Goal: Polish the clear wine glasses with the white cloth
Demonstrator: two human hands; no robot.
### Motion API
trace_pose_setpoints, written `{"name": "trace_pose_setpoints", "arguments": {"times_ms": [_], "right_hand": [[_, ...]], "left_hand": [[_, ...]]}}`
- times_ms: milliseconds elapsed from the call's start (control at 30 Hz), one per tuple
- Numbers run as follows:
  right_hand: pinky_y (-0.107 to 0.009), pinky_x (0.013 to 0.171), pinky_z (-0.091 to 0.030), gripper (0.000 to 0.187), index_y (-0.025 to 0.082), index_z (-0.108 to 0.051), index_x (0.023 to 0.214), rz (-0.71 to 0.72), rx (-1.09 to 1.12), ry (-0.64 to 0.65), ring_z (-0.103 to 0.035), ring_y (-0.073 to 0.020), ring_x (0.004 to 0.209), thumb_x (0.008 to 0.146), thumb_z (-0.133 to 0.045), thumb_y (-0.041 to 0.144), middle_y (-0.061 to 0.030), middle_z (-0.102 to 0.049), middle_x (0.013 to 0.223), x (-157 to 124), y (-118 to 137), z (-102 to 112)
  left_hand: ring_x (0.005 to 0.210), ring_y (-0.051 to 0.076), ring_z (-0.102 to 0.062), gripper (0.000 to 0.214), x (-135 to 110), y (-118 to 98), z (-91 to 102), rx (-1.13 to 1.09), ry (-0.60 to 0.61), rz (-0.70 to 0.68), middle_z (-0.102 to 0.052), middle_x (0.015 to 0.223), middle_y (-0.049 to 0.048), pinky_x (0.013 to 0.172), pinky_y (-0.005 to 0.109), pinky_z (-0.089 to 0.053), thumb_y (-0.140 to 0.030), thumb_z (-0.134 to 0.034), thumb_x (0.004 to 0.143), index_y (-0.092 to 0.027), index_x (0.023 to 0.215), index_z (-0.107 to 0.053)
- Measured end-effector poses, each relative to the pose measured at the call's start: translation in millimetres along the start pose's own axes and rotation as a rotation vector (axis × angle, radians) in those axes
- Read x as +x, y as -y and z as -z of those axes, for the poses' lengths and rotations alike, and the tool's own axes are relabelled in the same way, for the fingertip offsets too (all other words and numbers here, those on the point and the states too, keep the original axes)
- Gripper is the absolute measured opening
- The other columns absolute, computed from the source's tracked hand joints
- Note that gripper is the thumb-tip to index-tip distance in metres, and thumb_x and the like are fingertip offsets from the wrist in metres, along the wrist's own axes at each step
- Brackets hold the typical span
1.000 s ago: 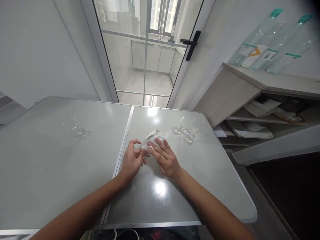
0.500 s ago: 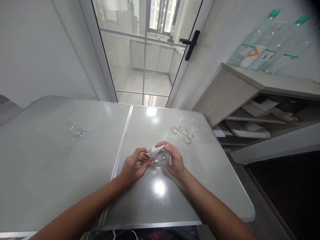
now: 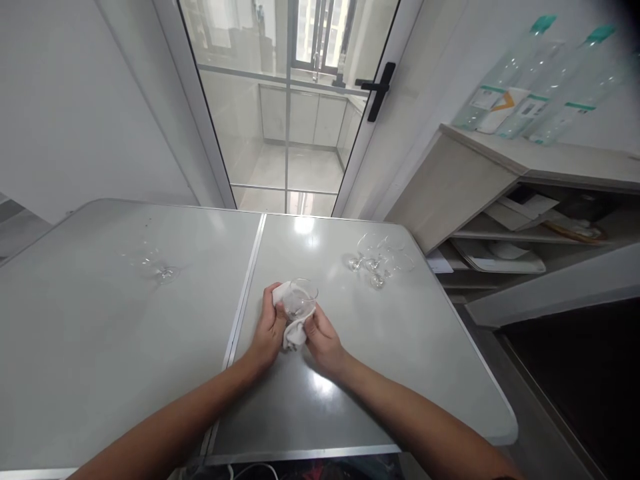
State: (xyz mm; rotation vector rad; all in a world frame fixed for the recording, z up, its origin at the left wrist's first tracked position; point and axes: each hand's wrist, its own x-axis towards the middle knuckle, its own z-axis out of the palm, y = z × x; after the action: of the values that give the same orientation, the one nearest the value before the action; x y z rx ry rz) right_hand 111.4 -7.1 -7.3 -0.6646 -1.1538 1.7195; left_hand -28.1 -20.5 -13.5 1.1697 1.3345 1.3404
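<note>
A clear stemmed glass [image 3: 301, 300] is held upright between both hands above the grey table [image 3: 125, 320]. A white cloth [image 3: 293, 330] is wrapped about its lower part. My left hand [image 3: 270, 327] is closed on the cloth and the glass's left side. My right hand [image 3: 323, 337] is closed around the glass's base on the right. Two or three more clear stemmed glasses [image 3: 377, 257] lie in a cluster on the table to the back right. A single clear glass [image 3: 160, 267] lies on the left half of the table.
A glass door [image 3: 285, 100] with a black handle [image 3: 375, 90] stands behind the table. A wooden shelf unit [image 3: 500, 200] with papers is at the right, with clear bottles [image 3: 530, 73] on top. The table's seam [image 3: 247, 293] runs beside my left hand.
The glass lay low on the table under the cloth a second ago. Both hands have gathered it up with the cloth, and it now stands upright with its rim showing.
</note>
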Motion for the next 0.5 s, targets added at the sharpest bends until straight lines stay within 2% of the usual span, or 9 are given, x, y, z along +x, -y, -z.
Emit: {"name": "trace_pose_setpoints", "arguments": {"times_ms": [100,233,300,400,500], "right_hand": [[-0.036,0.101,-0.049,0.046,0.026,-0.059,0.131,0.041,-0.087,0.003,-0.063,-0.0219,0.109,0.094,-0.070,0.050,-0.0083,-0.068,0.121,-1,-4,1],[-0.028,0.080,-0.053,0.041,0.022,-0.063,0.120,-0.016,-0.050,-0.015,-0.063,-0.0179,0.087,0.091,-0.075,0.047,-0.0043,-0.068,0.099,3,1,5],[-0.026,0.069,-0.050,0.037,0.019,-0.065,0.112,-0.098,0.053,0.011,-0.059,-0.0157,0.075,0.089,-0.077,0.046,-0.0023,-0.066,0.086,6,4,7],[-0.024,0.055,-0.043,0.036,0.017,-0.064,0.089,-0.327,0.268,0.111,-0.048,-0.0120,0.058,0.084,-0.080,0.049,0.0007,-0.059,0.070,9,7,11],[-0.023,0.055,-0.041,0.045,0.015,-0.062,0.085,-0.442,0.335,0.190,-0.047,-0.0103,0.056,0.078,-0.083,0.055,0.0013,-0.057,0.068,12,8,14]], "left_hand": [[0.104,0.021,-0.062,0.055,-4,0,-1.8,-0.038,0.030,0.020,-0.063,0.119,0.0080,0.094,0.033,-0.049,-0.063,-0.047,0.100,-0.026,0.140,-0.042],[0.118,0.025,-0.061,0.053,-1,-8,-1.0,-0.153,0.125,-0.003,-0.061,0.134,0.0119,0.102,0.036,-0.049,-0.059,-0.055,0.099,-0.024,0.138,-0.051],[0.121,0.029,-0.062,0.058,2,-14,1.9,-0.304,0.194,0.017,-0.062,0.138,0.0142,0.102,0.039,-0.050,-0.060,-0.061,0.094,-0.023,0.139,-0.054],[0.118,0.032,-0.066,0.066,9,-17,6.7,-0.495,0.243,0.091,-0.066,0.133,0.0173,0.095,0.040,-0.055,-0.062,-0.067,0.090,-0.020,0.140,-0.055],[0.115,0.031,-0.068,0.065,13,-15,9.4,-0.513,0.244,0.118,-0.066,0.132,0.0179,0.094,0.041,-0.057,-0.059,-0.068,0.091,-0.019,0.141,-0.056]]}}
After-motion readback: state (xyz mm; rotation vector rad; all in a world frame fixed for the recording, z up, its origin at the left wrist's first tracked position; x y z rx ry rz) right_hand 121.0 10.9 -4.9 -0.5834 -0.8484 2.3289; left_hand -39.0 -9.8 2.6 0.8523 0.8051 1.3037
